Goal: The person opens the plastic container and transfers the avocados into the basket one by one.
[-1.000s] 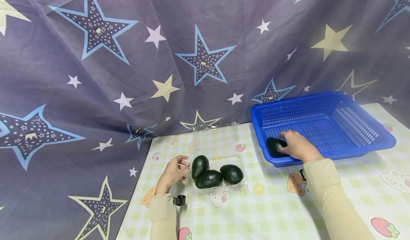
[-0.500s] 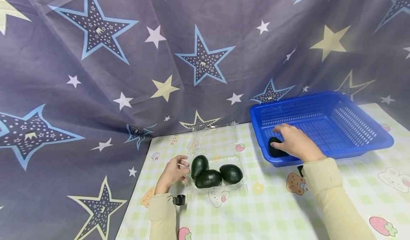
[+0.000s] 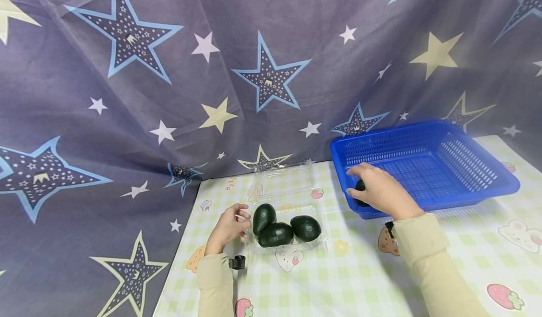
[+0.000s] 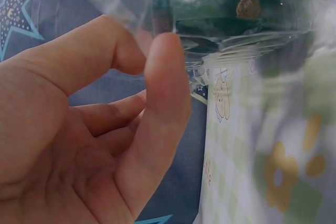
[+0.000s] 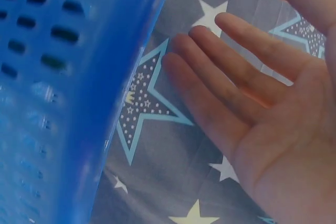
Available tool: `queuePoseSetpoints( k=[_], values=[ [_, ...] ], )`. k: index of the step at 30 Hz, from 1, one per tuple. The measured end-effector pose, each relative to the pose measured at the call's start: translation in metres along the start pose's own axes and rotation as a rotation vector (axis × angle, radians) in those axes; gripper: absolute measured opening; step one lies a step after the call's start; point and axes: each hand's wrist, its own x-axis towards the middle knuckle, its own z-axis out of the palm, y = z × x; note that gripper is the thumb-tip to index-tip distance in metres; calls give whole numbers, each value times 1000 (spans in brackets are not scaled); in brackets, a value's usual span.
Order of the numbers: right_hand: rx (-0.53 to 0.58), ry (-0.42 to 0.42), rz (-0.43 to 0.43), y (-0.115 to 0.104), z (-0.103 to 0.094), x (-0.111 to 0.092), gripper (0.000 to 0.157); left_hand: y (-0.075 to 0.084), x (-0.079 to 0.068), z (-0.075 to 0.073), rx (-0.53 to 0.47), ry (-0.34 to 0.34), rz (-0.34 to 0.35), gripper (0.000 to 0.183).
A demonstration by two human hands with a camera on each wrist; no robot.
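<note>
My left hand [image 3: 231, 227] is at the left side of a clear plastic clamshell container [image 3: 314, 210]. Its thumb [image 4: 167, 77] and curled index finger pinch the container's edge in the left wrist view. Inside the container lie three dark green avocados, one at the left [image 3: 264, 219], one in front [image 3: 275, 235] and one at the right [image 3: 306, 228]. Another avocado [image 3: 360, 186] rests in the near left corner of a blue plastic basket [image 3: 427, 204], partly hidden by my right hand [image 3: 378, 190]. That hand is above the basket's rim, fingers extended and palm bare in the right wrist view.
The container's clear lid [image 3: 285, 179] stands open behind it. A checked tablecloth [image 3: 305, 284] with cartoon prints covers the table. Directly behind the table hangs a grey star-patterned cloth [image 3: 271, 133]. Wide bare basket floor [image 3: 417, 173] extends right of the avocado.
My right hand has let go of the avocado in the basket, straightened its fingers and shifted slightly left above the rim. The left hand and container have stayed in place.
</note>
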Motion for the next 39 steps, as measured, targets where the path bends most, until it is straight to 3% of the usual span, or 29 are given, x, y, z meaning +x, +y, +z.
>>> queuePoseSetpoints(
  k=[33,39],
  values=[
    [-77,151,-239,-27,60,6,36,1,2,2,3,-6,3,56],
    [-71,133,-286,-35,71,6,41,0,0,0,5,-10,-5,56]
  ],
)
